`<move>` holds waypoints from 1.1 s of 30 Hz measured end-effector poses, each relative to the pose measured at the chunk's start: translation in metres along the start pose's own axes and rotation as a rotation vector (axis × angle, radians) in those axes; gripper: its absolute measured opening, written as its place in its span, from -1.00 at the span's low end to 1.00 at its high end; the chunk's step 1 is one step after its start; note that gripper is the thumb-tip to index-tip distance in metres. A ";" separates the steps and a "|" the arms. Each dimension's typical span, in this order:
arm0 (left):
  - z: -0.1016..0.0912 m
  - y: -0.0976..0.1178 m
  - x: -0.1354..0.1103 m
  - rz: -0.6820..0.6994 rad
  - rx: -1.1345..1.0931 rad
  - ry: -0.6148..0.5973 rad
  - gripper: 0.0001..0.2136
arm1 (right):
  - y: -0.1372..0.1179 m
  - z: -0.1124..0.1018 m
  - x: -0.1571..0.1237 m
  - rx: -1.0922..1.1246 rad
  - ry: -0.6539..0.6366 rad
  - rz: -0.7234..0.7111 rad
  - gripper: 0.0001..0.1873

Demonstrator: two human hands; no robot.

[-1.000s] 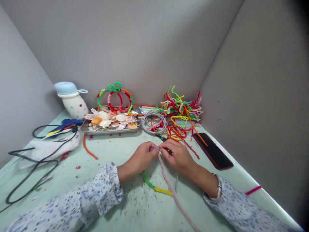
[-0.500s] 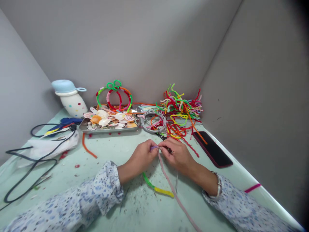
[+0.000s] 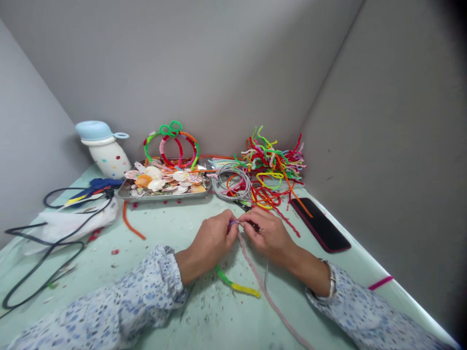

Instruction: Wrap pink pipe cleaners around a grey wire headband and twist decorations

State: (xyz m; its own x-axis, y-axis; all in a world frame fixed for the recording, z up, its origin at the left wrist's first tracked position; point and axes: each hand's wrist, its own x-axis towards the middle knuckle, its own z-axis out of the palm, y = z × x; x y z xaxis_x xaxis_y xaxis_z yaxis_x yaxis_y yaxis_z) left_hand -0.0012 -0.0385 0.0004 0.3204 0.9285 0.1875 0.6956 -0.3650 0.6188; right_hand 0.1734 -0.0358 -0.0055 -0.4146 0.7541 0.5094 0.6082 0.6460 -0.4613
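Observation:
My left hand (image 3: 211, 240) and my right hand (image 3: 268, 236) meet at the middle of the pale green table (image 3: 171, 228). Both pinch the far end of a long pink pipe cleaner (image 3: 260, 287), which has a purple bit at its tip between my fingertips. From there the pink pipe cleaner trails toward me and off the bottom edge. A green and yellow pipe cleaner (image 3: 237, 284) lies on the table just under my left wrist. My sleeves are white with blue spots, and a metal bracelet sits on my right wrist.
At the back stand a metal tray of seashells (image 3: 166, 187), a pipe-cleaner arch (image 3: 171, 141), a coil of grey wire (image 3: 231, 182) and a heap of coloured pipe cleaners (image 3: 272, 167). A dark phone (image 3: 321, 226) lies right. A white bottle (image 3: 105, 150), glue gun (image 3: 97, 187), black cable (image 3: 44, 253) are left.
My hands stay pinched on the pink pipe cleaner's end, with small finger movements. The view has shifted slightly.

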 end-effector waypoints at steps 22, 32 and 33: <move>-0.011 0.000 0.003 0.080 -0.156 -0.065 -0.83 | -0.004 -0.005 0.001 0.108 0.035 0.090 -0.84; -0.015 -0.002 0.006 0.086 -0.321 -0.021 -0.81 | 0.013 -0.003 0.007 1.183 -0.199 0.714 -0.75; -0.015 -0.002 0.006 0.090 -0.349 -0.022 -0.81 | 0.015 -0.002 0.006 1.198 -0.226 0.719 -0.75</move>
State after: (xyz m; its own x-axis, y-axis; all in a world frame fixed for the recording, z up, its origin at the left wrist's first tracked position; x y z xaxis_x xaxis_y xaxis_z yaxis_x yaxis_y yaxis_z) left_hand -0.0105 -0.0315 0.0118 0.3869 0.8906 0.2391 0.4038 -0.3968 0.8243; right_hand 0.1814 -0.0213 -0.0080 -0.4321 0.8856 -0.1705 -0.1565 -0.2599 -0.9529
